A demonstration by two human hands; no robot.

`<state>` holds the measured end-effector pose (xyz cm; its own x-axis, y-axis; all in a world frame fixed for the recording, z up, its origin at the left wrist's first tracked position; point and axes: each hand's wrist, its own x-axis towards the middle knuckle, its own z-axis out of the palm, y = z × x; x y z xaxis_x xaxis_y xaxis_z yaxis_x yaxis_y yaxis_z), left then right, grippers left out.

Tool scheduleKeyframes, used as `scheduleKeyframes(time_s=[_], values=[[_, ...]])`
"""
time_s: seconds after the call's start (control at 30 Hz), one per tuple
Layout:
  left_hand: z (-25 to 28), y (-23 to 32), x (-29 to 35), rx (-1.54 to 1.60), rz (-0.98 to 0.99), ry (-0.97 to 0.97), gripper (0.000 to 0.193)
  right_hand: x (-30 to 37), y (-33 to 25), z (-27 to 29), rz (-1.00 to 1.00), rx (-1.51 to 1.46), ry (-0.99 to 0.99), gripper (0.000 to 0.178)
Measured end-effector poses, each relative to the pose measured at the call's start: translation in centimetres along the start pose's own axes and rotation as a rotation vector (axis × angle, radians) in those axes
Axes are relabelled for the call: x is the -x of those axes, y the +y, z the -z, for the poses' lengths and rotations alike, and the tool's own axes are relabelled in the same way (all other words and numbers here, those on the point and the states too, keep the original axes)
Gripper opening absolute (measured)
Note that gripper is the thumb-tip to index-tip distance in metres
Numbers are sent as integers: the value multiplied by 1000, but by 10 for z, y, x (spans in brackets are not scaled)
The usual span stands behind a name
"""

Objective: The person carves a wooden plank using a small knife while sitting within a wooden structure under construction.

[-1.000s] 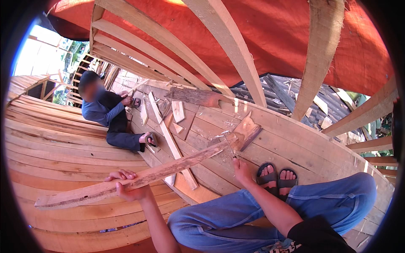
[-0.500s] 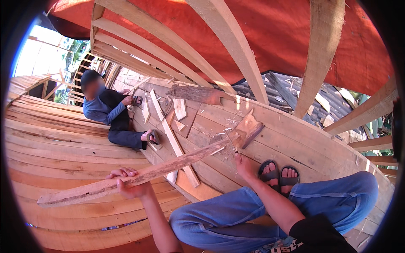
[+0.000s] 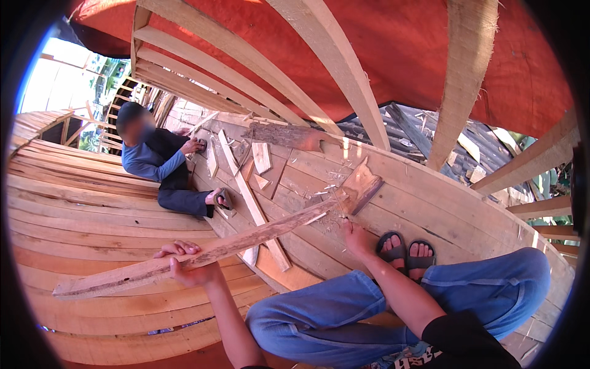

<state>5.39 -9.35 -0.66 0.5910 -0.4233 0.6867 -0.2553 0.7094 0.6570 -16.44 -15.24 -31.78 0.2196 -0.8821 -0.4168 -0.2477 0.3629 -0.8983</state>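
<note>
I am sitting inside a wooden boat hull. My left hand (image 3: 187,264) grips a long rough wooden plank (image 3: 246,237) near its near end; the plank runs up to the right toward a short wood block (image 3: 359,184) on the hull boards. My right hand (image 3: 356,237) rests on the hull planking just below the plank's far end, among wood chips, fingers spread and holding nothing. My sandalled feet (image 3: 405,249) are just to its right.
Another person in a blue top (image 3: 153,163) crouches at the far left of the hull. Loose boards (image 3: 249,197) and offcuts (image 3: 261,157) lie between us. Curved wooden ribs (image 3: 332,61) arch overhead under a red tarp (image 3: 393,43).
The plank's far end has shifted slightly down and left from the wood block. My right hand has moved a little lower on the planking. The other person has barely moved.
</note>
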Motion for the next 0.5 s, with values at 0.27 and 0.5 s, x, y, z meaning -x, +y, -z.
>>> scheduleKeyframes(time_s=[0.27, 0.5], values=[[-8, -2, 0, 30, 0, -1, 26, -12, 17, 0, 105, 30, 14, 46], [-8, -2, 2, 3, 9, 10, 27, -15, 26, -3, 89, 66, 16, 52]])
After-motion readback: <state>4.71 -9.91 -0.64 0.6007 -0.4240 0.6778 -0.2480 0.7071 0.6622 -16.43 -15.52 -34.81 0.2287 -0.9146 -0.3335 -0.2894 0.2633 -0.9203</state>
